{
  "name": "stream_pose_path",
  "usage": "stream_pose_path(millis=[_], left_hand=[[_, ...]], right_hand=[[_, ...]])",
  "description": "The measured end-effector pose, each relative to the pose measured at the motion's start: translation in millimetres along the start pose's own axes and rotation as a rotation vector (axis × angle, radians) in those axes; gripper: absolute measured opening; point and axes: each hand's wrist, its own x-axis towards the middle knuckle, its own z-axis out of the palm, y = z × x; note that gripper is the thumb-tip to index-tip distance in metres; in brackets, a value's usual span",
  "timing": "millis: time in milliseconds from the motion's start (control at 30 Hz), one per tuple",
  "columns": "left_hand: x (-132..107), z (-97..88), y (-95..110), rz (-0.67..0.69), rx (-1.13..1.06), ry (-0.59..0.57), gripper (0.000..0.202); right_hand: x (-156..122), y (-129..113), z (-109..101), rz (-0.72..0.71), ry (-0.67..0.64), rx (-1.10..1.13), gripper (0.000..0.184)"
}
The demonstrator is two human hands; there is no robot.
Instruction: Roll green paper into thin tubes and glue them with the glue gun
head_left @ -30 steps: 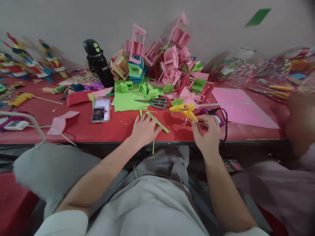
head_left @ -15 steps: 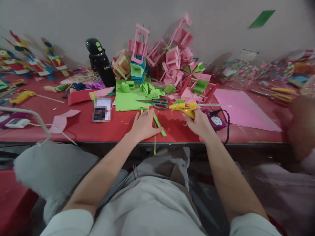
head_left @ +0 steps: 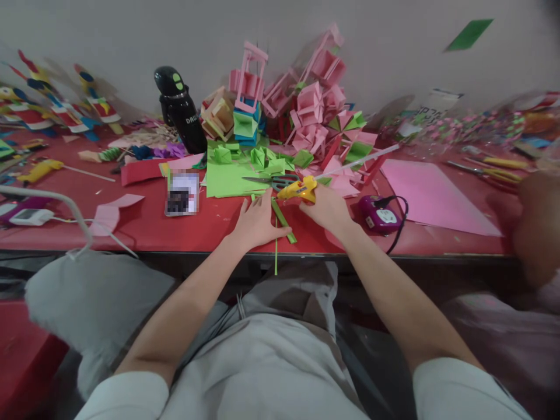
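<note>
My right hand (head_left: pixel 328 207) grips a yellow glue gun (head_left: pixel 300 189) with a clear glue stick (head_left: pixel 359 160) jutting back to the right. Its nozzle points left, down at a green paper strip (head_left: pixel 283 220) on the red table (head_left: pixel 144 224). My left hand (head_left: pixel 258 221) lies on the table with fingers spread, pressing on the strip's left side. A thinner green strip (head_left: pixel 276 251) hangs over the table's front edge. Grey-handled scissors (head_left: pixel 275 182) rest on a green paper sheet (head_left: pixel 225 179) just behind my hands.
A heap of pink and green folded paper pieces (head_left: pixel 306 111) stands at the back, with a black bottle (head_left: pixel 181 116) to its left. A purple power socket (head_left: pixel 378 216) with a black cable and a pink sheet (head_left: pixel 431 195) lie right. Another person's arm (head_left: pixel 536 227) shows at the right edge.
My right hand has brought the glue gun left and tipped its nozzle down to the green strip. My left hand has stayed on the strip.
</note>
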Motion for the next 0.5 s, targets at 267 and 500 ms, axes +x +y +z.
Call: stream_pose_path(millis=[267,500], left_hand=[[-0.6,-1.2,1.5,0.003,-0.001,0.007,0.114],[-0.7,-2.6,-0.6,0.016,-0.014,0.012,0.113]], right_hand=[[3.7,-3.8,4.2,-0.044,-0.014,-0.082,0.041],[0.2,-6.6,-3.6,-0.057,-0.043,-0.152,0.037]])
